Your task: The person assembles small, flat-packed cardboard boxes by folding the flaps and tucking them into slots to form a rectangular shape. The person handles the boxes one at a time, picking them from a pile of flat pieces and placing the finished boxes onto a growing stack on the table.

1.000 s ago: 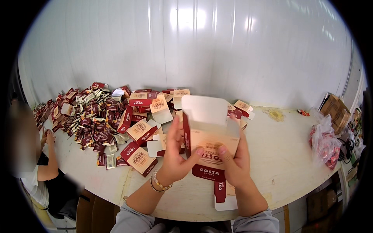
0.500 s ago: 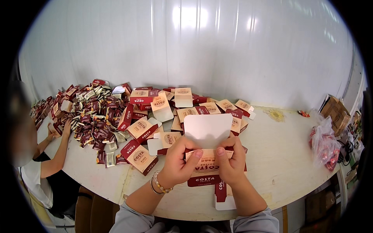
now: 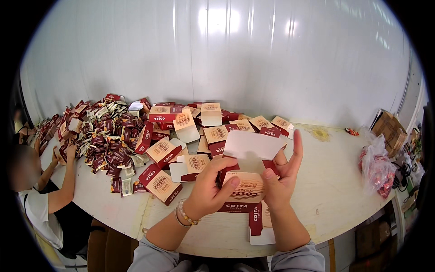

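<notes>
A small cream and maroon carton (image 3: pixel 242 192) is between my two hands above the table's front part, its mouth gaping toward the far side and its white flap (image 3: pixel 253 144) standing up. My left hand (image 3: pixel 210 188) grips its left side, thumb across the front panel. On the right side my right hand (image 3: pixel 281 183) holds it with the thumb on the front corner, while its index finger points upward beside the flap. Beneath lies another carton (image 3: pixel 256 222), partly covered by the held one and my right wrist. Inside the held carton I cannot make out any contents.
Several more cartons (image 3: pixel 161 183) lie jumbled beyond my hands and to the left. A big heap of small maroon sachets (image 3: pixel 118 131) spreads further left, where a co-worker's hands (image 3: pixel 68 156) handle a carton. At right sit a clear plastic bag (image 3: pixel 377 161) and a cardboard box (image 3: pixel 389 129).
The carton has been squeezed from nearly flat into an open shape, its side walls now showing. My right index finger has lifted away, and the flap has shifted right.
</notes>
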{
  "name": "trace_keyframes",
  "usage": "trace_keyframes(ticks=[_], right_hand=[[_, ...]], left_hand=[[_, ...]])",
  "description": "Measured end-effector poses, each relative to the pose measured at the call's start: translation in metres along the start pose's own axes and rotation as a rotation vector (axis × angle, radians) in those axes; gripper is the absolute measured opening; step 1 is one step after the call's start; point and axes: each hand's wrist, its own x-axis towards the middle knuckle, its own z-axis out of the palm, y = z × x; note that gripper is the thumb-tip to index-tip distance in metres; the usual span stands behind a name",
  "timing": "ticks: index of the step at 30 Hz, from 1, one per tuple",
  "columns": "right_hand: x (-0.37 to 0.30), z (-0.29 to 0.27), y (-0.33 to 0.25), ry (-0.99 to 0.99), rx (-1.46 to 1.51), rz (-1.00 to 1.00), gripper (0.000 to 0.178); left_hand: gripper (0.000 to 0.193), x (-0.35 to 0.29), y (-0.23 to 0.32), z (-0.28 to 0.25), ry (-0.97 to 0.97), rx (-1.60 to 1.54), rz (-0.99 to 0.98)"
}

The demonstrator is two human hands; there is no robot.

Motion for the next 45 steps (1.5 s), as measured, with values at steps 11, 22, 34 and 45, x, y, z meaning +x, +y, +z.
trace_keyframes(ticks=[11,22,34,45], right_hand=[[0.006,-0.031,0.01,-0.391,0.193,0.029,0.023],[0.006,-0.027,-0.01,-0.404,-0.243,-0.074,0.03],[0.004,-0.022,0.005,-0.397,-0.283,-0.216,0.018],[0.015,-0.022,-0.002,-0.608,-0.232,-0.335,0.024]], left_hand=[[0.024,0.008,0.006,-0.018,-0.217,0.038,0.065],[0.064,0.003,0.003,-0.005,-0.07,-0.369,0.057],[0.024,0.003,0.013,0.003,0.041,-0.139,0.066],[0.017,0.003,0.012,0.0,0.094,-0.112,0.147]])
